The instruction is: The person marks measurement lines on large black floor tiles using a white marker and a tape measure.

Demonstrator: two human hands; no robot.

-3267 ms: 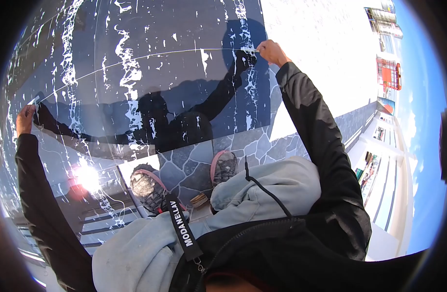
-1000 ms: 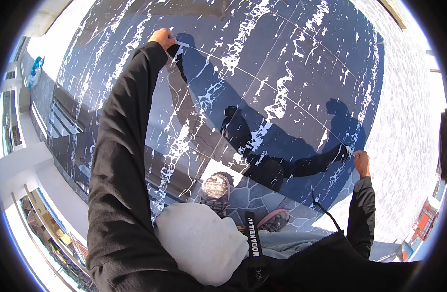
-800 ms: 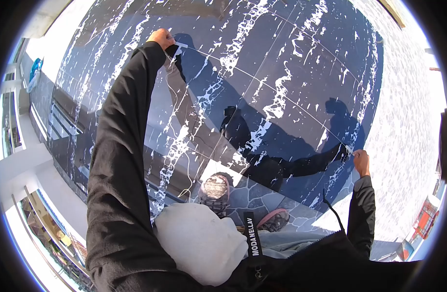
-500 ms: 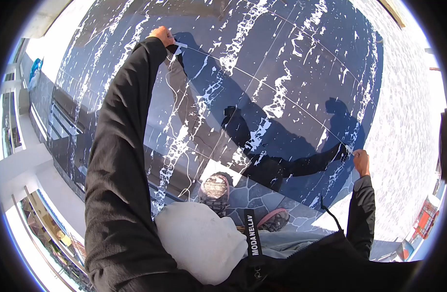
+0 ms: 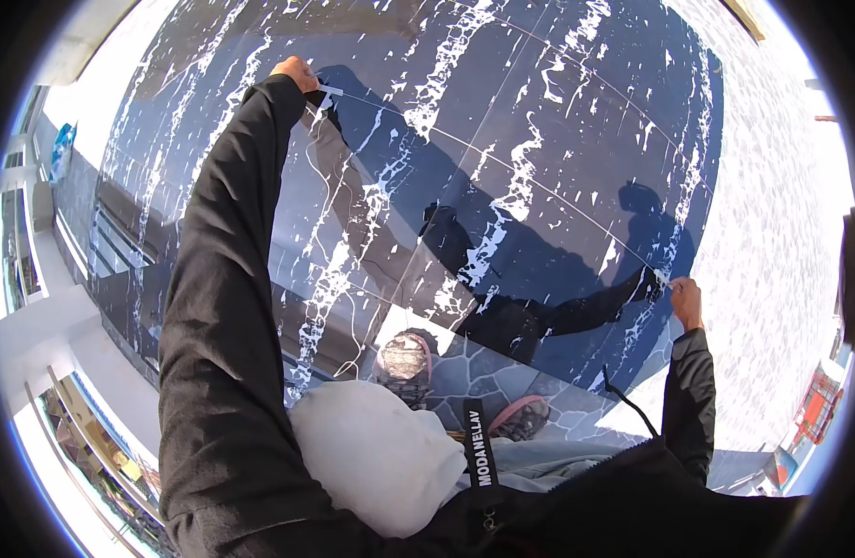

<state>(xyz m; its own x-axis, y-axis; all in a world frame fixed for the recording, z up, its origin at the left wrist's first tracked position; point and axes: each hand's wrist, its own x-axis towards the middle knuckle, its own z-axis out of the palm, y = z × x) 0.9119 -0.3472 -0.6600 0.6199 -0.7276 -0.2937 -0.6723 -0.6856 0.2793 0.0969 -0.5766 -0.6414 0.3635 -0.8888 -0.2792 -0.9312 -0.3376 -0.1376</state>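
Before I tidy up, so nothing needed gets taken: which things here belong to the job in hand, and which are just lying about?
Job in hand:
thin line, stretched between left hand and right hand
white strip at left hand
dark tiled surface beneath

Apparently lying about:
blue object, far left
red frame, far right

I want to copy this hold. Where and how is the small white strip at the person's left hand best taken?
I'd pinch the white strip by its end at the left hand, coming from the left. It is small and narrow, and its other end meets the thin pale line running toward the right hand, so an end grip should leave that line clear.
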